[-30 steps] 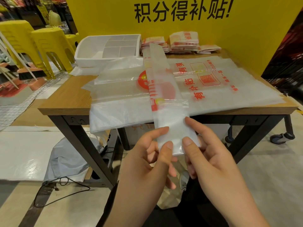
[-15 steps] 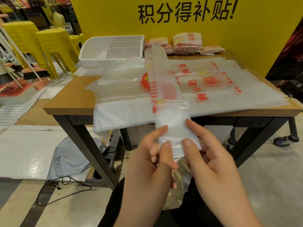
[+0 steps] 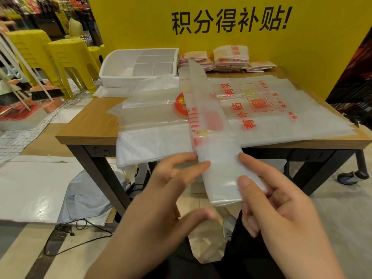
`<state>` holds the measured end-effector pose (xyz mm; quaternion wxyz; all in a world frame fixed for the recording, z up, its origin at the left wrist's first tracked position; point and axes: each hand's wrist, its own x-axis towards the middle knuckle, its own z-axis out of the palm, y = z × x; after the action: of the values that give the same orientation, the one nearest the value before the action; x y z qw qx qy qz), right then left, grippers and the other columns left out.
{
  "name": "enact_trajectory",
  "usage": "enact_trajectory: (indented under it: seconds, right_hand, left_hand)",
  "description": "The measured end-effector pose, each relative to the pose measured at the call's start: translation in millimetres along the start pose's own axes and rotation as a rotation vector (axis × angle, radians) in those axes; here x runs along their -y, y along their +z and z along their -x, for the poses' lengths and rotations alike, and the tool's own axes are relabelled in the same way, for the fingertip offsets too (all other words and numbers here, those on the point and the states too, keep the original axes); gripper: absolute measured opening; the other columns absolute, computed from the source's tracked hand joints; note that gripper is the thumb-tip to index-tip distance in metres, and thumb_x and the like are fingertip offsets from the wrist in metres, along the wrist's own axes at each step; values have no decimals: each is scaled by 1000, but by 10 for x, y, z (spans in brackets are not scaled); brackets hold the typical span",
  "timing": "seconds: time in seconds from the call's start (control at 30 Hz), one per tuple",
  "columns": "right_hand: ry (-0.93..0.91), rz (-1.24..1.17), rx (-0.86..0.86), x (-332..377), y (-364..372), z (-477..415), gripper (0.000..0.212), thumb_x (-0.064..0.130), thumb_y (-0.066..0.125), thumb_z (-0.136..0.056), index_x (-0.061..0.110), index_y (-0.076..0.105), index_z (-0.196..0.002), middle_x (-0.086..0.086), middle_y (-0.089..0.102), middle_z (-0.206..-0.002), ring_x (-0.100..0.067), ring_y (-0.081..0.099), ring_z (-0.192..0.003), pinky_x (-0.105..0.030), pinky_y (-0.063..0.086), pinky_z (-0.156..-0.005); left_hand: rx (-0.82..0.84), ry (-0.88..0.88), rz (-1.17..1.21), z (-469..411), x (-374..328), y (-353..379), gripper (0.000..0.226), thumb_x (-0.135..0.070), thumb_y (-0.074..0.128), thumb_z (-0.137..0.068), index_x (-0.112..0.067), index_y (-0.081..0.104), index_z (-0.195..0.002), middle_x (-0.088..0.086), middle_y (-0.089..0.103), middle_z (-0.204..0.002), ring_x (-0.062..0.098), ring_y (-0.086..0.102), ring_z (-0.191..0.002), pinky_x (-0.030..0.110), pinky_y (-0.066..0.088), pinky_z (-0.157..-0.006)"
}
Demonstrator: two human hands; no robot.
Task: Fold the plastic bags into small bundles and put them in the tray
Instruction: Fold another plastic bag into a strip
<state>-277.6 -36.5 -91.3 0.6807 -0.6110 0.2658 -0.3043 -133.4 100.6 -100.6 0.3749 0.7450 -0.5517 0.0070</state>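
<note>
Fingers: we are pinching the folded bag (image 3: 219, 174) with our right hand (image 3: 281, 214), left hand's (image 3: 161, 198) straight fingers touching its edge.

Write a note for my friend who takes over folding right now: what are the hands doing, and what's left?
Left hand: open, blurred, fingertips at the left edge of the folded strip.
Right hand: pinches the strip's near end; the rest lies over the flat bags on the table.
Done: this bag is folded into a long strip. Finished bundles lie right of the white tray; none seen inside it.
Left: fold the strip into a bundle, fold the flat bags, put the bundles in the tray.
</note>
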Motion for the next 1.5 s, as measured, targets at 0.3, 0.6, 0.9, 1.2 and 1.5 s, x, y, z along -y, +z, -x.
enact_trajectory:
  seconds: [0.3, 0.6, 0.9, 1.2, 1.5]
  right_hand:
    - [79, -127, 115, 173, 52, 156, 35, 38, 81, -74, 42, 74, -108, -11, 55, -52, -23, 44, -38, -26, 43, -40]
    - [-121, 390, 277, 297, -560, -99, 89, 54, 94, -47, 60, 56, -127, 10, 66, -101, -16, 64, -67, -24, 55, -63]
    - [-481, 645, 53, -9, -134, -477, 34, 16, 74, -81, 45, 68, -98, 27, 56, -111, 8, 55, -108, 1, 39, -80]
    - [-316, 390, -18, -41, 44, -466, 17, 53, 62, -82, 38, 70, -86, 10, 60, -98, -15, 64, -86, -45, 58, -76]
    - [-279, 379, -165, -80, 195, -465, 31, 55, 62, -87, 27, 69, -76, 4, 60, -84, -21, 67, -72, -50, 58, -71]
  left_hand:
    - [-313, 66, -160, -364, 146, 153, 34, -5, 63, -85, -22, 72, -113, -9, 63, -119, 15, 59, -111, 36, 55, -79]
    - [-394, 105, -128, -352, 196, 178, 28, 0, 70, -85, -19, 75, -105, -10, 69, -108, 15, 63, -104, 30, 51, -84]
    - [-370, 41, 34, -349, 115, 114, 23, -8, 67, -84, -21, 75, -102, -15, 66, -102, -1, 62, -95, 5, 38, -76]
    - [-375, -333, 593, -316, -73, 162, 16, -25, 70, -90, -40, 67, -91, -7, 73, -92, 16, 72, -89, 24, 51, -48]
    - [-490, -483, 641, -333, -123, 268, 8, -34, 68, -90, -27, 64, -90, 1, 75, -87, 20, 73, -64, 41, 61, -60]
